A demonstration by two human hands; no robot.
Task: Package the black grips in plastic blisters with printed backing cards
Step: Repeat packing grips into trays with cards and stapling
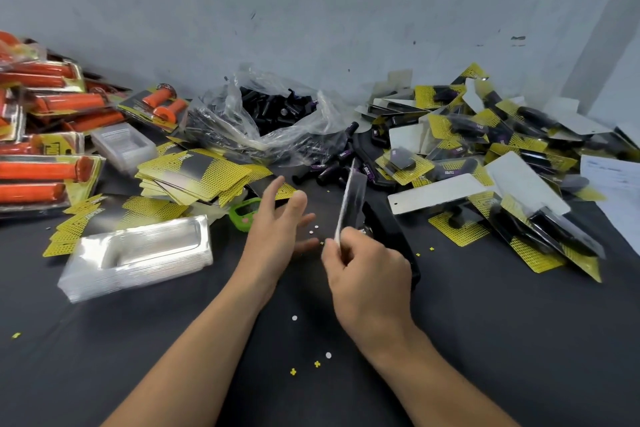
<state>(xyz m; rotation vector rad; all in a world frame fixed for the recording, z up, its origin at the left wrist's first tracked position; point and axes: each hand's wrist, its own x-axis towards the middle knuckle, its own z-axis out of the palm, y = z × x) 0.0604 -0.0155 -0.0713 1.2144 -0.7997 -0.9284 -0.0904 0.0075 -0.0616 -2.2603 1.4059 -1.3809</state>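
My right hand pinches the lower end of a packaged black grip, a blister with backing card held edge-on and blurred. My left hand hovers just left of it with fingers spread and holds nothing. A stack of clear plastic blisters lies at the left. Printed yellow-and-black backing cards are piled behind it. Loose black grips fill a clear plastic bag at the back centre, and a few lie beside it. Finished black-grip packs are heaped at the right.
A black stapler sits on the dark table just right of my right hand. Orange grip packs are stacked at far left. A green object lies by the cards. Small punched paper bits dot the table.
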